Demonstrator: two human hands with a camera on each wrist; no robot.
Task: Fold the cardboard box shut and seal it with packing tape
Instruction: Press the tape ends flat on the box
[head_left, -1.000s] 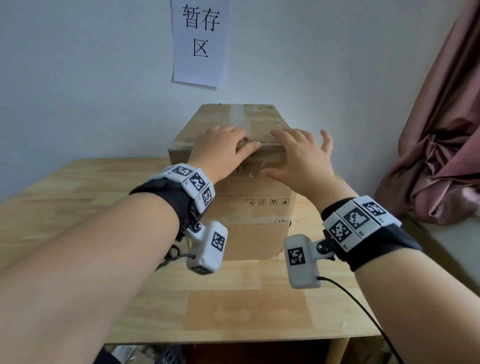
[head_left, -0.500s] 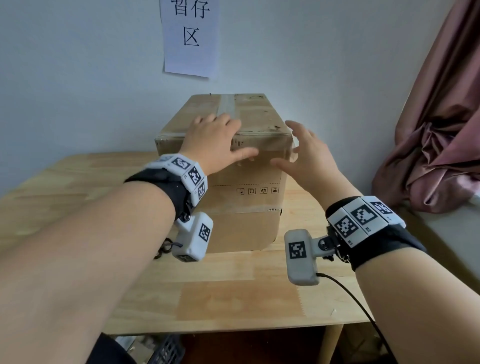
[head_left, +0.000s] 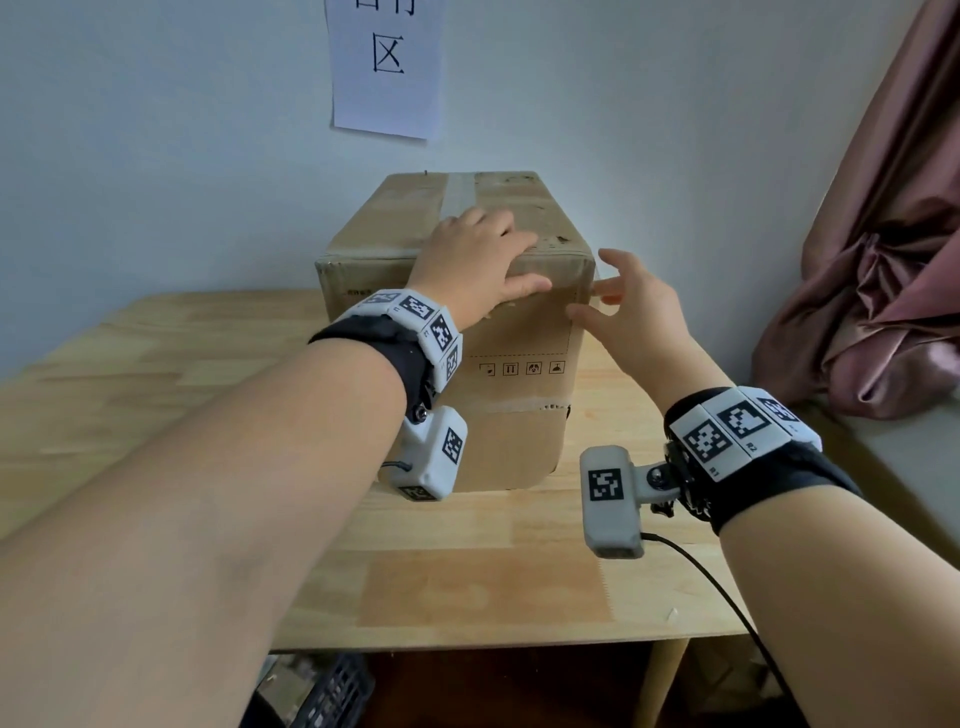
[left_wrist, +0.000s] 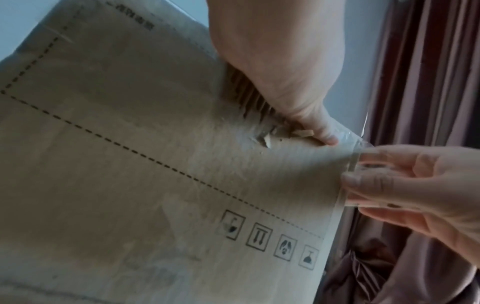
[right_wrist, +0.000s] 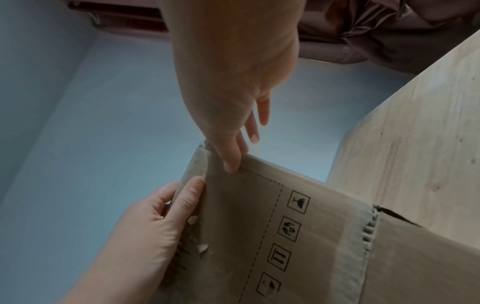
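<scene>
A closed cardboard box (head_left: 519, 332) stands on the wooden table (head_left: 467, 571) against the wall, with a pale tape strip (head_left: 460, 192) along its top seam. My left hand (head_left: 519, 254) lies over the box's top front edge, fingers flat on top. Its thumb (left_wrist: 330, 140) presses the front face (left_wrist: 130, 144) beside torn cardboard. A clear tape piece (left_wrist: 355, 144) runs from that thumb toward the box's right corner. My right hand (head_left: 597, 296) is at that corner with fingers spread. Its thumb (right_wrist: 231, 164) touches the front face (right_wrist: 311, 236) and its fingers (left_wrist: 389, 181) lie against the tape.
A pink curtain (head_left: 883, 260) hangs bunched to the right of the table. A paper sign (head_left: 384, 67) is stuck on the wall above the box. A dark crate (head_left: 332, 696) sits under the table's front edge.
My right hand has come off the top front edge and moved right to the box's front right corner. The left thumb has slid right along the front face. The view has tilted down.
</scene>
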